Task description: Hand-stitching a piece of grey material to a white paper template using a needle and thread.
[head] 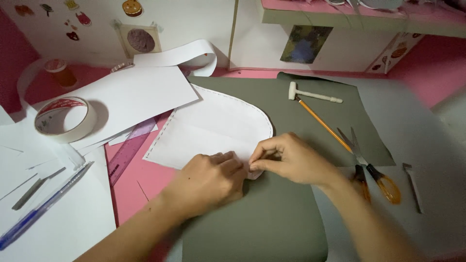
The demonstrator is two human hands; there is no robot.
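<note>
white paper pattern (213, 127) lies on the grey-green sheet (272, 218), its long axis running up and away from both hands. the left hand (208, 180) presses flat on its near edge; the right hand (291, 157), just beside, pinches the near corner between fingertips. scissors (371, 172) lie right of the right hand.

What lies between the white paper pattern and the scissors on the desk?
In the head view, the right hand lies between the white paper pattern and the scissors, pinching the pattern's edge over the grey-green sheet; an orange pencil crosses farther back.
</note>
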